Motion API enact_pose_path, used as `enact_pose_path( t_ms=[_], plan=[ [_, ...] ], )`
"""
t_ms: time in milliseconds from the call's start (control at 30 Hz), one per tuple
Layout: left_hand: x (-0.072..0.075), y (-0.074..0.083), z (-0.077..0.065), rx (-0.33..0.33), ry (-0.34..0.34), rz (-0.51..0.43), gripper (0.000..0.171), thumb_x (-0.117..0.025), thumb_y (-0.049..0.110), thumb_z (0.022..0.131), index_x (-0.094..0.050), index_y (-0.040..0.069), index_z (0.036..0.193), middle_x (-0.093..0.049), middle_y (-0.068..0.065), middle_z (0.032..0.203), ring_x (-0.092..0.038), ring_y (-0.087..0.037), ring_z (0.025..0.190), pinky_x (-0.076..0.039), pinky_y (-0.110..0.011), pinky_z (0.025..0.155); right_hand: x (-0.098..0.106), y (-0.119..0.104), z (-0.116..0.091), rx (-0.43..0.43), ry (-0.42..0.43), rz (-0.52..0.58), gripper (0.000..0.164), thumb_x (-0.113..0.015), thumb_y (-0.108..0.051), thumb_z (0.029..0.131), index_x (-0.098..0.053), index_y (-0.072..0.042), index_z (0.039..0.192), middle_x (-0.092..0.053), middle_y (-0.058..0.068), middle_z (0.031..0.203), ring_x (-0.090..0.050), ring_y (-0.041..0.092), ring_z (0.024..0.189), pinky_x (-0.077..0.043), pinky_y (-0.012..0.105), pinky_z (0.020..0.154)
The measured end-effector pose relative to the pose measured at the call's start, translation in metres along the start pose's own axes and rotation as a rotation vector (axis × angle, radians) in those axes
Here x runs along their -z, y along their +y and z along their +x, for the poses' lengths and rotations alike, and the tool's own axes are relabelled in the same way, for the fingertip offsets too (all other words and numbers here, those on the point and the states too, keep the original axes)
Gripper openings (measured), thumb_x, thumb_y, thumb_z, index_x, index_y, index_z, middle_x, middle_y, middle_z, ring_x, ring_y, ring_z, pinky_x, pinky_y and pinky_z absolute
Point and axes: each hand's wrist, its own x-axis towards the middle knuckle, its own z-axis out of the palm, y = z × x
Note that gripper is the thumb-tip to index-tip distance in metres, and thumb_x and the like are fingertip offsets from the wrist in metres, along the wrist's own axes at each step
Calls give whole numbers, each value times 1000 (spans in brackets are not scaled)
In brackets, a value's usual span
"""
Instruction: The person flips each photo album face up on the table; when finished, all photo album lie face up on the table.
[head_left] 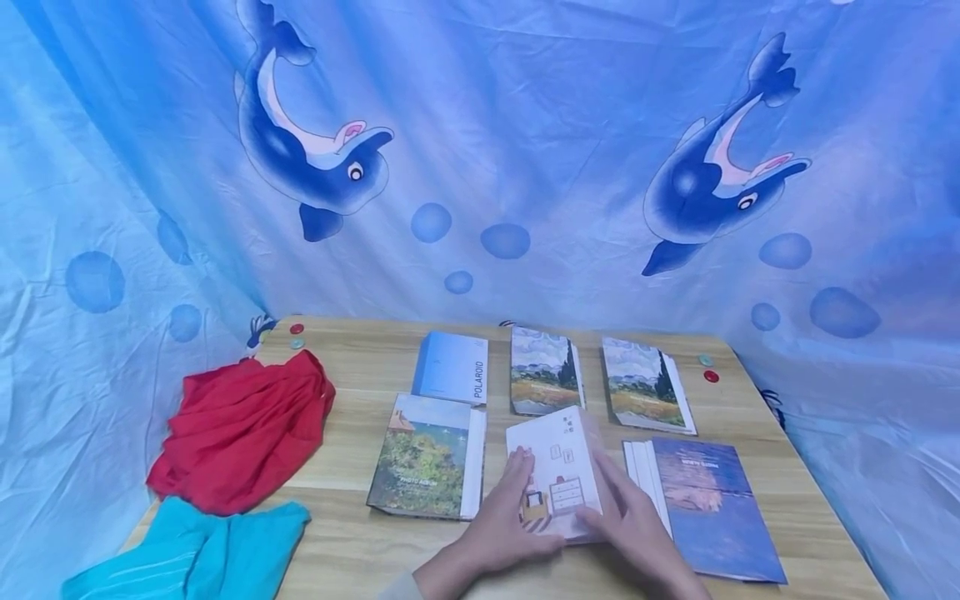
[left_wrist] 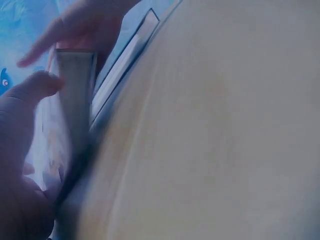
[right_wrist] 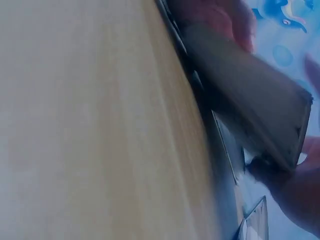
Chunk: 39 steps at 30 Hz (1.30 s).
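A thick white album [head_left: 558, 471] with small furniture drawings on its cover is between my two hands, over the near middle of the table. My left hand [head_left: 498, 521] holds its left side, fingers along the edge and thumb near the bottom corner. My right hand [head_left: 633, 521] grips the lower right side, its thumb on the cover. In the left wrist view the album's page-edge side [left_wrist: 77, 95] faces the camera, tilted up. The right wrist view shows the album's dark, shaded side [right_wrist: 250, 90], with the fingers behind it partly hidden.
On the wooden table [head_left: 337, 467] lie a garden-scene photo album [head_left: 420, 458], a blue Polaroid album [head_left: 453, 367], two landscape albums [head_left: 543, 371] and a purple-blue album [head_left: 716, 508]. Red cloth [head_left: 243, 429] and turquoise cloth [head_left: 191, 554] lie left. Small discs [head_left: 711, 377] sit near the back corners.
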Motion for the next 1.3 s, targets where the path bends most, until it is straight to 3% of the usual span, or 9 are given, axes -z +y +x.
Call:
enact_pose_path(
  t_ms=[133, 200, 367, 500, 633, 767, 867, 1100, 1300],
  plan=[
    [-1, -1, -1, 16, 19, -45, 116, -81, 58, 75, -22, 6, 161, -18, -15, 167, -22, -35, 151, -23, -57, 120, -2, -2, 1, -27, 17, 44, 90, -83, -32, 84, -36, -8, 157, -38, 19, 159, -32, 41, 146, -26, 60, 116],
    [0, 0, 0, 21, 19, -63, 116, -81, 60, 76, -23, 7, 161, -18, -15, 167, -23, -36, 151, -23, -57, 119, -3, -4, 1, -42, 18, 76, 91, -82, -30, 85, -32, -6, 158, -35, 22, 159, -40, 42, 142, -36, 51, 113],
    [2, 0, 1, 6, -1, -116, 119, -84, 60, 73, -23, 9, 161, -17, -13, 168, -22, -35, 151, -22, -58, 119, -7, -8, 2, -83, 20, 250, 92, -77, -21, 90, -21, -2, 160, -33, 28, 158, -58, 43, 124, -57, 28, 88],
    [2, 0, 1, -21, -30, -161, 120, -91, 51, 68, -24, 18, 162, -13, -8, 169, -20, -34, 152, -21, -61, 119, -6, -10, 2, -63, 38, 269, 86, -71, -22, 94, -20, -4, 161, -33, 25, 159, -56, 39, 128, -54, 23, 92],
    [2, 2, 2, -51, -52, -165, 122, -95, 47, 64, -24, 27, 162, -11, -6, 169, -19, -35, 152, -21, -63, 118, -3, -12, 1, 40, 29, 323, 72, -57, -18, 102, -19, -7, 162, -31, 22, 161, -50, 29, 135, -48, 25, 101],
    [3, 5, 4, -81, -56, -189, 117, -93, 44, 68, -24, 29, 162, -14, -6, 169, -20, -34, 152, -22, -61, 119, 1, -11, 0, 154, -46, 512, 64, -41, -7, 106, -11, -4, 162, -28, 33, 157, -55, 20, 129, -56, 38, 93],
    [3, 5, 6, -130, -57, -247, 115, -91, 42, 73, -22, 26, 162, -16, -4, 169, -23, -32, 151, -28, -54, 119, 2, -11, -1, 159, -58, 588, 60, -35, -7, 107, -12, -2, 161, -32, 34, 152, -59, 14, 123, -59, 43, 88],
    [2, 5, 11, -214, -98, -402, 122, -93, 34, 72, -15, 19, 164, -17, -6, 168, -32, -24, 147, -37, -35, 115, 2, -16, 2, 156, -40, 600, 53, -31, -7, 109, -17, -1, 160, -42, 10, 145, -60, 17, 119, -61, 47, 84],
    [5, 11, 14, -200, -130, -438, 127, -94, 20, 71, -8, 18, 164, -16, -9, 168, -34, -21, 146, -36, -34, 115, 0, -17, 7, 145, -14, 536, 50, -32, -10, 111, -24, -5, 160, -44, 16, 140, -62, 15, 115, -61, 42, 83]
  ],
)
